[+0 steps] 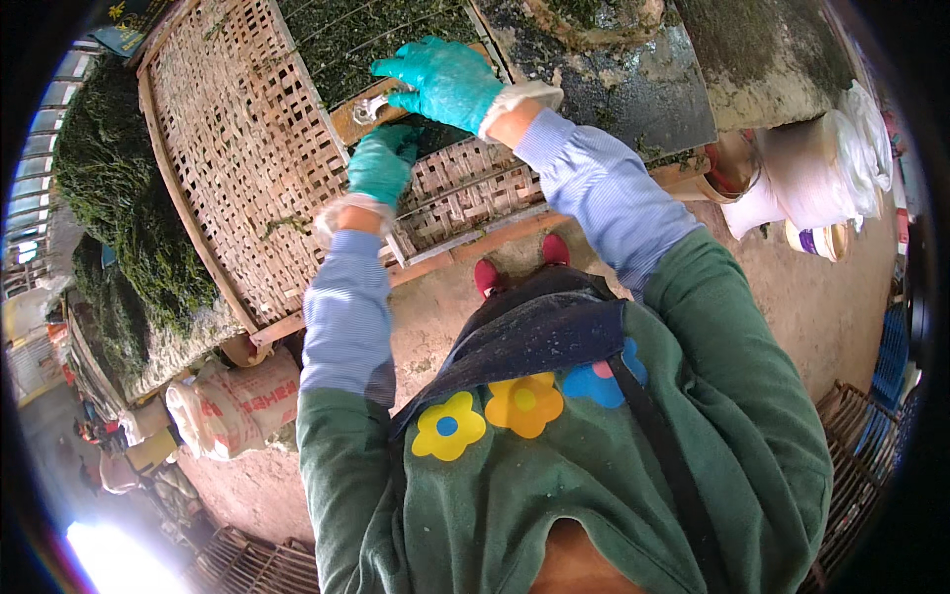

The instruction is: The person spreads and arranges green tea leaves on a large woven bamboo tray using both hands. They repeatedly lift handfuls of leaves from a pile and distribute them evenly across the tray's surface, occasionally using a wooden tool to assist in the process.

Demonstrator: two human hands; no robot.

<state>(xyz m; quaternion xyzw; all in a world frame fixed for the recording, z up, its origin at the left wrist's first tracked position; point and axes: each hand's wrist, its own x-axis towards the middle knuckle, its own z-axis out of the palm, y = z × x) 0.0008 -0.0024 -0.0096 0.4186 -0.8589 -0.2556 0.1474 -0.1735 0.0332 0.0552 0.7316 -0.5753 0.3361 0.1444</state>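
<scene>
Both my hands wear teal gloves over pale cuffs. My right hand [449,85] spans a flat wooden board [351,125], its fingers reaching past the far edge and its thumb beside a shiny metal fitting [369,110]. Just below, my left hand [378,167] is bent at the board's near edge, over the side of a slim frame [445,194]; its fingertips are partly hidden, so its hold is unclear. Dark green shredded plant matter [371,37] fills the framed area beyond the board, with thin cords across it. Woven strips [475,174] show at the frame's near end.
A woven mat in a wooden frame [223,148] lies left. Green plant heaps [126,171] stand beyond it. To the right are a wet dark slab [638,96], a bucket [731,174] and white sacks [801,167]. A printed sack [237,405] sits on the floor at left.
</scene>
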